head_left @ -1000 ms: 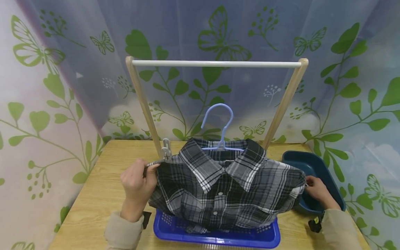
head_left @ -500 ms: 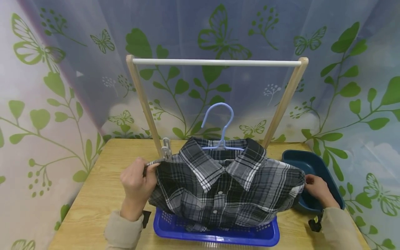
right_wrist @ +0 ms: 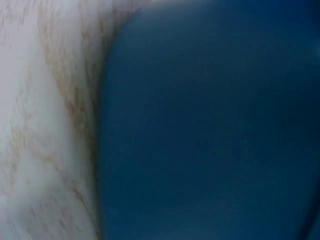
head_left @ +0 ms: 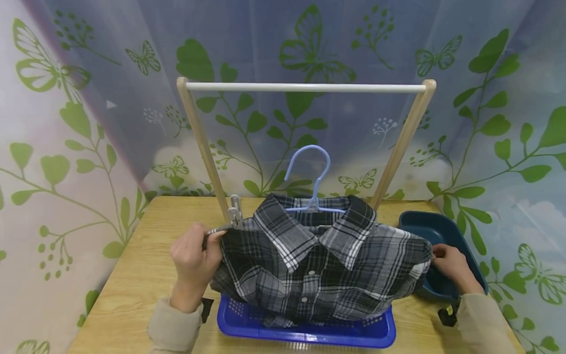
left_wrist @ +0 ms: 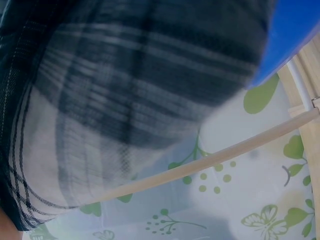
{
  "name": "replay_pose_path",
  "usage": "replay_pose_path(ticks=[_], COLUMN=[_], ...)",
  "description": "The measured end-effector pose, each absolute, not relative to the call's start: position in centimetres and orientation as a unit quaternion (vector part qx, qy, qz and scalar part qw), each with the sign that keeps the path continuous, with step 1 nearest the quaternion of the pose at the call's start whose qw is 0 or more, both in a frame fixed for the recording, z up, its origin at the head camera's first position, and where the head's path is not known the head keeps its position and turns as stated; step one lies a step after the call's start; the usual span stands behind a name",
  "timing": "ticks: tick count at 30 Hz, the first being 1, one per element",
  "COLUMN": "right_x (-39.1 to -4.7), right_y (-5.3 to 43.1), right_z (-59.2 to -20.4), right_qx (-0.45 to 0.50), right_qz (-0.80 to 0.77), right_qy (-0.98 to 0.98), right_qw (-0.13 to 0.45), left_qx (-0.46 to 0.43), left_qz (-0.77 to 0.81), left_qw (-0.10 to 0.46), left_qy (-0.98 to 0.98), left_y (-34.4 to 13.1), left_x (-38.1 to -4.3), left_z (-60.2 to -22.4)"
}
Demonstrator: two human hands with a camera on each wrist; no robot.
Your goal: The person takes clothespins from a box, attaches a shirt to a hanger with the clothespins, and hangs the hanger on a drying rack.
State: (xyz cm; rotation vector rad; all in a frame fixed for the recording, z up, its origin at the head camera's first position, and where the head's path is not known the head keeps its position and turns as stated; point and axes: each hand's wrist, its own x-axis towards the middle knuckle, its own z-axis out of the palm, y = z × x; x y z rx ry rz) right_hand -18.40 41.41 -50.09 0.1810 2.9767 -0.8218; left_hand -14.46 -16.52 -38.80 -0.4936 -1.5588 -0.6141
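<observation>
A black, grey and white plaid shirt [head_left: 309, 275] is spread between both hands, its collar up and buttons facing me. Inside its neck sits a light-blue hanger [head_left: 319, 182], the hook standing above the collar. At the shirt's left shoulder my left hand [head_left: 194, 258] pinches the fabric between thumb and curled fingers. Just beside it a grey clothespin [head_left: 236, 214] clips the same shoulder. My right hand [head_left: 453, 268] pinches the opposite sleeve end, its fingertips partly hidden by cloth. Plaid fabric [left_wrist: 125, 90] fills much of the left wrist view.
Below the shirt is a blue perforated basket [head_left: 309, 339]. A dark teal tub [head_left: 431, 221] stands at the right, under my right hand; its wall [right_wrist: 210, 125] fills the right wrist view. Behind the shirt rises a wooden rack with a white rail [head_left: 305, 88], on a wood-grain table [head_left: 128, 290].
Almost nothing differs. Both hands keep their hold on the shirt in the same place; the head view shifts only very slightly.
</observation>
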Motion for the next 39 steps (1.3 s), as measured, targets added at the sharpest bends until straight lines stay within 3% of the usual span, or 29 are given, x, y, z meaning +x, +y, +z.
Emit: replay_pose_path(ticks=[12, 39], right_x=[-16.4, -12.8], right_y=[39.9, 35.1], right_z=[-47.1, -37.0], right_qx=[0.069, 0.046], right_qz=[-0.275, -0.318], right_qy=[0.959, 0.932], right_qw=[-0.007, -0.169], left_qx=[-0.216, -0.214], left_qz=[-0.270, -0.267], left_qw=[0.644, 0.647], left_qy=[-0.682, -0.681], left_y=[-16.5, -16.5], left_x=[-14.5, -14.6], left_z=[-38.8, -38.9])
